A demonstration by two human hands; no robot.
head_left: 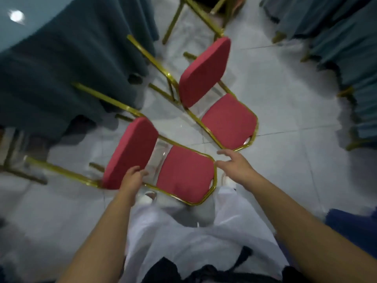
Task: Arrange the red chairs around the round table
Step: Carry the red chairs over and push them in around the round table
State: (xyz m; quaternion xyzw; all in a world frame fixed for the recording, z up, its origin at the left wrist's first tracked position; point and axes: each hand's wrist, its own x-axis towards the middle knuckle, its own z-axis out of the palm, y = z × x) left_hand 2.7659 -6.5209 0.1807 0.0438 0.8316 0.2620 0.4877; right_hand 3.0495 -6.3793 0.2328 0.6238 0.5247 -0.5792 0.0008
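- The round desk (pixel 61 68), draped in dark teal cloth, fills the upper left. If a chair is swung in carelessly, a gold leg could snag the hanging cloth and drag it.
- The far red chair (pixel 226 119) stands just beside the near one, with its back toward the desk. Turning the near chair could knock frame against frame.
- The near red chair (pixel 183 176) sits right before the person, its seat facing away from the desk. Held at one point only, it may twist or skid on the tiled floor (pixel 285 99).
- The left hand (pixel 132 176) grips that chair's backrest edge, fingers curled over it.
- The right hand (pixel 234 162) is spread and holds nothing. It is at the seat's front corner, between the chairs, where fingers could get pinched; contact cannot be told.
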